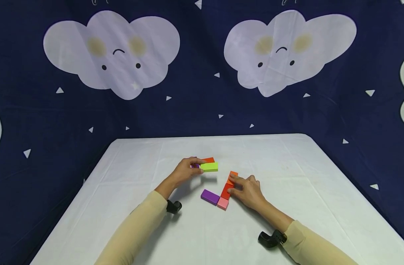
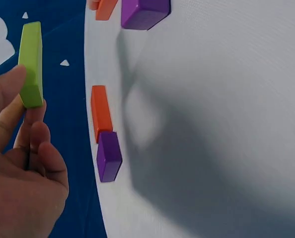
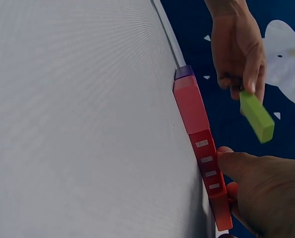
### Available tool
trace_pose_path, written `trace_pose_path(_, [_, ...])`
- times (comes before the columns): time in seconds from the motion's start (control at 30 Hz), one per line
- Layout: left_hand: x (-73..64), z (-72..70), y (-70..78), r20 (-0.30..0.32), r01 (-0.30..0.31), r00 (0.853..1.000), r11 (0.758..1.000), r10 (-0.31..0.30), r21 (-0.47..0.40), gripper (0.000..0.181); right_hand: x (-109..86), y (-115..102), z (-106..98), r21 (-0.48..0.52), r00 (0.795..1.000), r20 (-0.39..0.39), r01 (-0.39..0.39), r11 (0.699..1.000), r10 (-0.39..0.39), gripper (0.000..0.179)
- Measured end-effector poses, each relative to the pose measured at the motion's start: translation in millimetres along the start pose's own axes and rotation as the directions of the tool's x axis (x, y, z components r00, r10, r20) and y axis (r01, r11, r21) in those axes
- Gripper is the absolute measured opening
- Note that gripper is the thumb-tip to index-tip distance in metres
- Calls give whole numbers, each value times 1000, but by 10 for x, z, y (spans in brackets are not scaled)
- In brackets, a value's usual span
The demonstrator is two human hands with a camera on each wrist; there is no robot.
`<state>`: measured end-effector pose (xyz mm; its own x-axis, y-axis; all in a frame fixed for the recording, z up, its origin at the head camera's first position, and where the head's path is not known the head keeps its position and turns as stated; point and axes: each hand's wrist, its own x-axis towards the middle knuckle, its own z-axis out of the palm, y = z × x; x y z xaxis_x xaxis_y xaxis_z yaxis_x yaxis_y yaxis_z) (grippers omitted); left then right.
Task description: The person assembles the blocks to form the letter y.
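My left hand (image 1: 185,171) pinches a lime green block (image 1: 209,167) between thumb and fingers, lifted above the table. Beyond it on the table lie an orange-red block (image 2: 102,113) and a purple block (image 2: 109,157), end to end. With my right hand (image 1: 249,190), I touch a row of blocks: the thumb rests against the side of the red block (image 1: 226,192) and the index finger lies over the orange block (image 1: 234,173). A pink block (image 1: 223,203) adjoins the red one. Another purple block (image 1: 210,197) meets the pink block at an angle.
A white cloth covers the table (image 1: 139,235). Behind stands a dark blue curtain (image 1: 195,117) with printed clouds and triangles. Black wrist cameras sit on the left wrist (image 1: 174,207) and right wrist (image 1: 271,239).
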<state>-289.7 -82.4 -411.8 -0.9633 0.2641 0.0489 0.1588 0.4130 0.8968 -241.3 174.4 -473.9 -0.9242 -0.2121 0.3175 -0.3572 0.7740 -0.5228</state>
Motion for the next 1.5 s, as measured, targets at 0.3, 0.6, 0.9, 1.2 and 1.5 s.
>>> trace_pose_path(0.3, [-203,-230,-39,64,-4,998,998,0,61,34,11,-2,7,0,1000,-1,5,1000,-5,49])
trace_pose_path(0.6, [-317,-407,-185,138,-17,990,994,3,105,34,-1,-2,8,4,1000,-1,8,1000,-8,49])
trace_pose_path(0.9, [-400,-498,-282,199,-42,980,994,20,105,32,-1,8,17,3,1000,-3,10,1000,-10,49])
trace_pose_path(1.2, [-401,-506,-425,274,-46,962,993,14,110,33,-3,12,22,13,1000,2,7,1000,-7,49])
trace_pose_path(1.5, [-366,-467,-535,307,-105,949,989,68,107,34,2,24,23,15,1000,2,7,1000,-7,49])
